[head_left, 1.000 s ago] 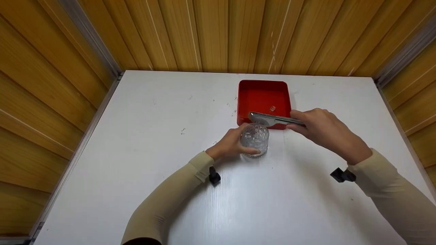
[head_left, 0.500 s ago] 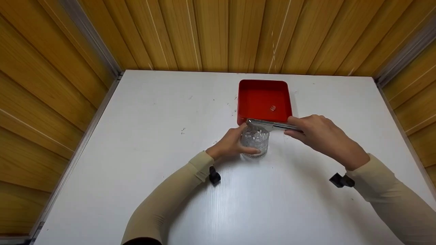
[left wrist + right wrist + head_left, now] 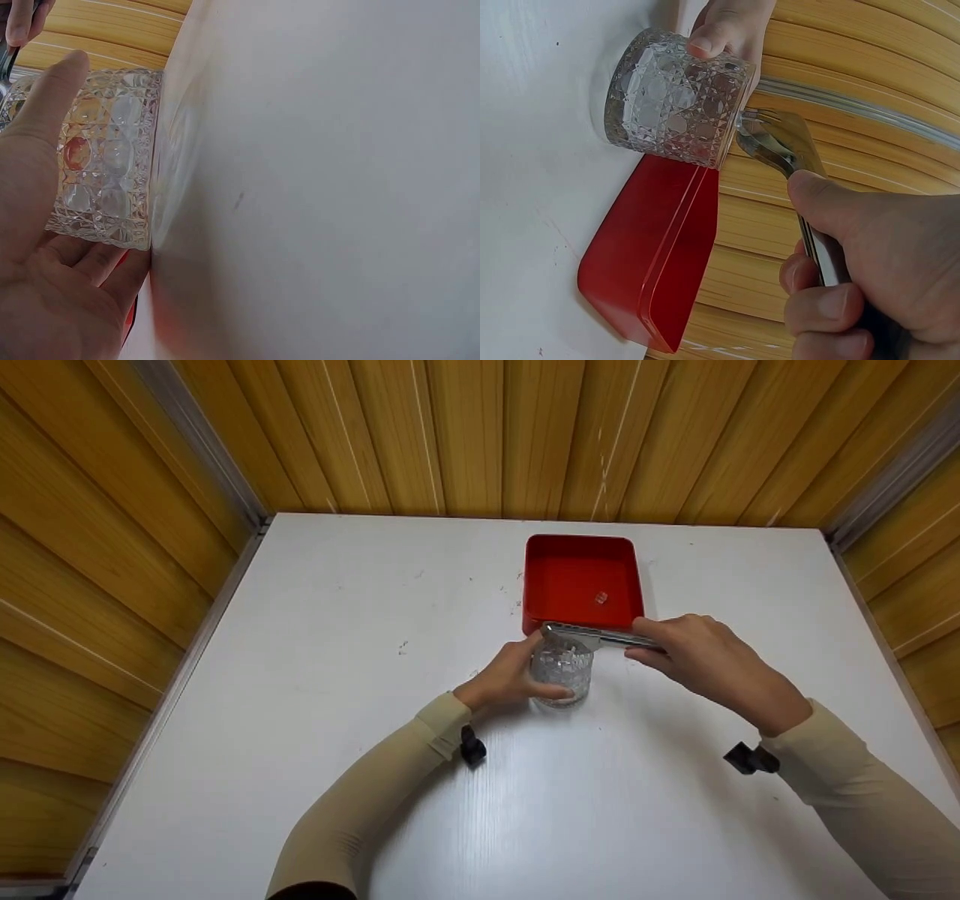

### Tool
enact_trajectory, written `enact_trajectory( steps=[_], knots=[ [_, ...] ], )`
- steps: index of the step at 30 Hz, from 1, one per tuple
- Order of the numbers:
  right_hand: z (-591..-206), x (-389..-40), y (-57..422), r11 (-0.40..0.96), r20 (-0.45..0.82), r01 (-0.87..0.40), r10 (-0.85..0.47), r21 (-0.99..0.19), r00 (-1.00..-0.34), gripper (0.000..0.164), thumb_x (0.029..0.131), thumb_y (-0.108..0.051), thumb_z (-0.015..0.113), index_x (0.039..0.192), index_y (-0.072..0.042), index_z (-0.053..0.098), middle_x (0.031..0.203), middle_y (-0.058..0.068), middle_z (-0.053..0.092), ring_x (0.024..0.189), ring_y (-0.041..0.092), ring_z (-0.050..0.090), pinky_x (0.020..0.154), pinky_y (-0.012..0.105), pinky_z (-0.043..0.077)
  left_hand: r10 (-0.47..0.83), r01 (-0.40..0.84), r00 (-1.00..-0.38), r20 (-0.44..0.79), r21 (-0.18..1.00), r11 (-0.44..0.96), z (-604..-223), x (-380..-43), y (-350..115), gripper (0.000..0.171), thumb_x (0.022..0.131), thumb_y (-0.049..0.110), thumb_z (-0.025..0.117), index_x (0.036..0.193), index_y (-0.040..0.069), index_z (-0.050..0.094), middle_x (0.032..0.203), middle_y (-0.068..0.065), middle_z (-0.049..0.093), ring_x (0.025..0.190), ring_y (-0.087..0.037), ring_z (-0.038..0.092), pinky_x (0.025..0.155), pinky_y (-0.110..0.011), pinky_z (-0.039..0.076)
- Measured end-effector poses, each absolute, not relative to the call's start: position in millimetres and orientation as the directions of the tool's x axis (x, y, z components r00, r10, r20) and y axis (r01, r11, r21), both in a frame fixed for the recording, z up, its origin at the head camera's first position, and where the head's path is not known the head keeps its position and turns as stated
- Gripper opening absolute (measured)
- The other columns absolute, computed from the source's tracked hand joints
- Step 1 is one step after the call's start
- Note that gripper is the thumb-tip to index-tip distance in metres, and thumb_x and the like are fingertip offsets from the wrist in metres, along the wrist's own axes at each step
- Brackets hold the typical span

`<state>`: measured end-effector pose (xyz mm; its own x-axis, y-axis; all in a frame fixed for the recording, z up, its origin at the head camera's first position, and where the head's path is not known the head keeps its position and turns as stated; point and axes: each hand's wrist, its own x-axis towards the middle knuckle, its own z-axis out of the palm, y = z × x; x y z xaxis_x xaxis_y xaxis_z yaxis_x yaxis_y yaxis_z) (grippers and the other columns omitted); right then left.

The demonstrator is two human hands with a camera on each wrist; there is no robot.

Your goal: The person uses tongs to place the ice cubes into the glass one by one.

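Observation:
A clear cut-glass tumbler (image 3: pixel 564 667) stands upright on the white table in front of a red tray (image 3: pixel 581 577). My left hand (image 3: pixel 510 679) grips its side, thumb (image 3: pixel 52 97) on the near face and fingers behind. My right hand (image 3: pixel 701 660) holds metal tongs (image 3: pixel 600 635) by the handle, their tips at the tumbler's mouth. In the right wrist view the tongs (image 3: pixel 769 142) show one spoon-shaped and one pronged end, right at the rim. I cannot tell whether anything sits between those ends. A small clear cube (image 3: pixel 601 598) lies inside the tray.
The red tray's near wall is close behind the tumbler and the tongs. Wood-patterned panels (image 3: pixel 465 442) enclose the table (image 3: pixel 360 607) at the back and sides. Small dark marks dot its surface.
My right hand has lowered the tongs slightly toward me, from above the tray's near edge to the tumbler's mouth; they barely move in the last half second. The left hand and tumbler stay put.

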<state>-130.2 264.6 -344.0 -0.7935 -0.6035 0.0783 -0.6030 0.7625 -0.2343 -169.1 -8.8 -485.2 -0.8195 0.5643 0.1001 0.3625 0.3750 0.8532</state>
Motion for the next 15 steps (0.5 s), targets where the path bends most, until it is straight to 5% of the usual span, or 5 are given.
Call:
enact_trajectory(
  steps=[15],
  knots=[
    [-348.2, -130.8, 265.0, 0.776, 0.079, -0.591, -0.590, -0.220, -0.804, 0.019, 0.093, -0.022, 0.078, 0.099, -0.015, 0.062, 0.081, -0.001, 0.071, 0.062, 0.013, 0.053, 0.055, 0.029, 0.043, 0.570, 0.399, -0.813, 0.120, 0.828, 0.394, -485.0, -169.5, -8.7, 0.083, 0.078, 0.036, 0.091, 0.145, 0.016, 0.046, 0.126, -0.002, 0.069, 0.112, -0.011, 0.062, 0.099, -0.025, 0.048]
  ],
)
